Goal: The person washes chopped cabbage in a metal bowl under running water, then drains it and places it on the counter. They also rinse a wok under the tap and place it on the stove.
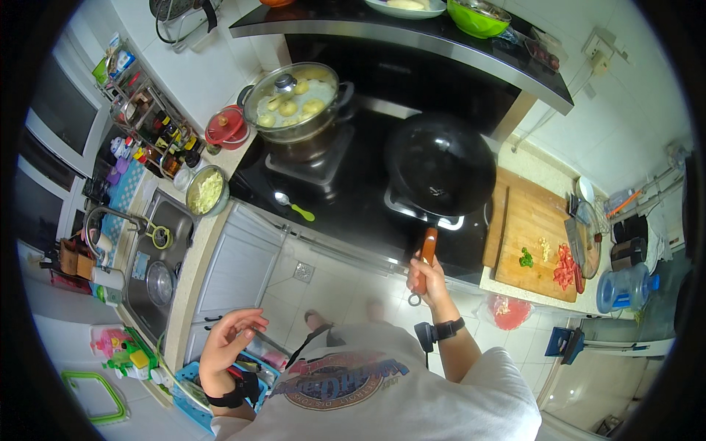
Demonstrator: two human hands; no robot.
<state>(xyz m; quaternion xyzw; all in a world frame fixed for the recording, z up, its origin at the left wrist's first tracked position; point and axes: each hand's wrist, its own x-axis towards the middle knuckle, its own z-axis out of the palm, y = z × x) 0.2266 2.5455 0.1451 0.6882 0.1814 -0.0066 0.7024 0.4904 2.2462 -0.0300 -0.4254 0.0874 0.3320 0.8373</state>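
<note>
My right hand (427, 278) is wrapped around the brown wooden handle (428, 248) of a black wok (441, 165). The wok sits over the right burner of the black cooktop (347, 215); a small shiny patch shows on its inside, and no food is visible in it. Away from the stove, my left hand (229, 336) hangs in the air in front of the cabinets, loosely curled and holding nothing. Between the burners lies a spoon with a green handle (302, 212). On the left burner stands a lidded steamer pot (292, 102), with pale yellow pieces seen through its glass lid.
Chopped red, green and pale pieces lie on a wooden cutting board (524, 226) at right, beside a cleaver (575, 242). A bowl of pale shredded food (207, 191) stands near the sink (157, 242). The range hood (408, 33) juts out above the cooktop.
</note>
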